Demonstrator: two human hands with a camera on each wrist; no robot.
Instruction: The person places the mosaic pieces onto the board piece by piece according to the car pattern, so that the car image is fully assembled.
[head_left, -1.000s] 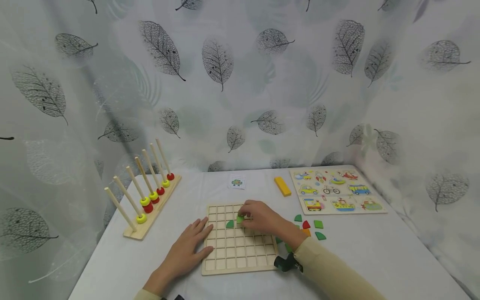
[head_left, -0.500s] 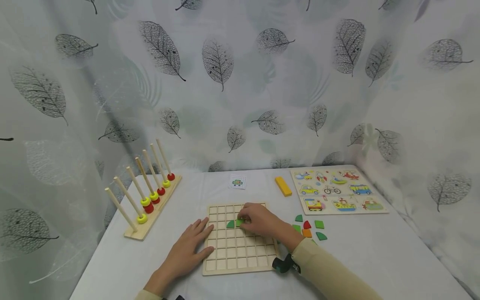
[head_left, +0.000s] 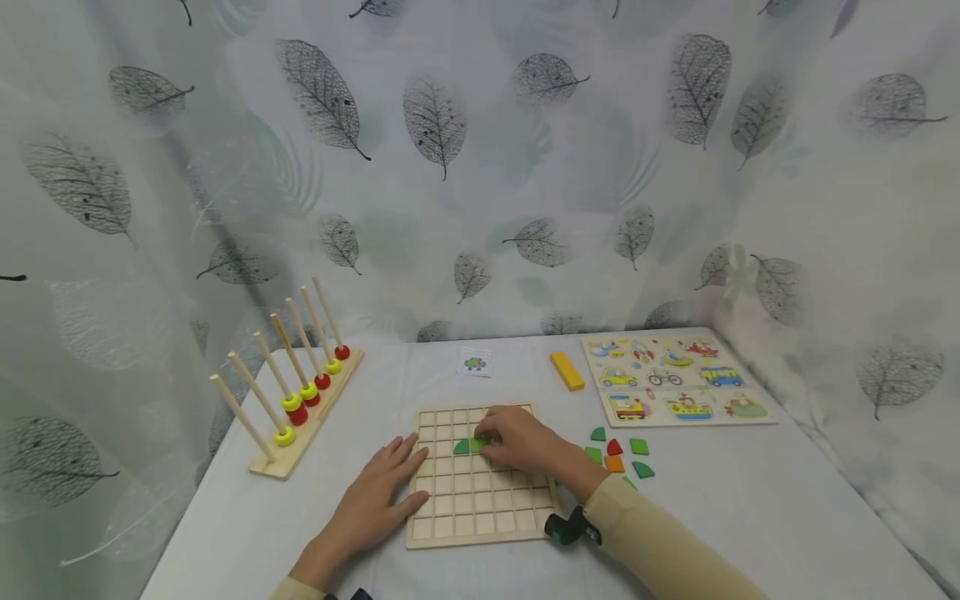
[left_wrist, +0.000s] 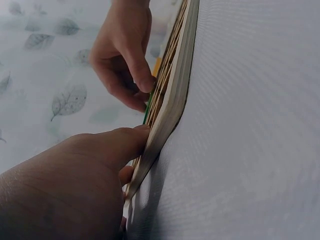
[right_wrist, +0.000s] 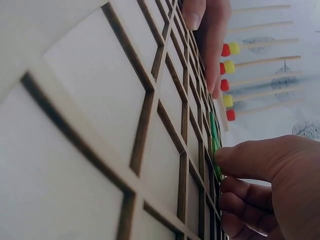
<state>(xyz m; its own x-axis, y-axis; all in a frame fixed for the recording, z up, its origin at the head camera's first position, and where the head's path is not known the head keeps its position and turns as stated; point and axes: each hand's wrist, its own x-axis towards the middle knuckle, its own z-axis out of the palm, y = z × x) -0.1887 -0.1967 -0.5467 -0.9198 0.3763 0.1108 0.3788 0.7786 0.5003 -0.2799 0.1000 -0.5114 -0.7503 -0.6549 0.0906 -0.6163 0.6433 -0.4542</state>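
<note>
A wooden grid board (head_left: 480, 541) lies flat on the table in the head view. The left hand (head_left: 375, 498) lies along its left side, fingers spread, fingertips on the rim. Over the upper middle cells, the right hand (head_left: 521, 438) holds a light green square tile (head_left: 477, 446) with thumb and fingers, down at the grid. Just left of it, a dark green quarter-round tile (head_left: 461, 447) sits in a cell. From the right wrist, the thumb is seen against the green tile, other fingers curled beside it.
Several loose tiles, among them an orange square (head_left: 614, 464) and a red piece (head_left: 615, 447), lie right of the board. A peg stand with rings (head_left: 281, 458) is at left. Behind are a picture card (head_left: 475, 362), a yellow block (head_left: 567, 372) and a picture puzzle (head_left: 678, 380).
The right hand has lowered the light green square tile into the grid beside the dark green one. The left hand keeps its place on the board's edge.
</note>
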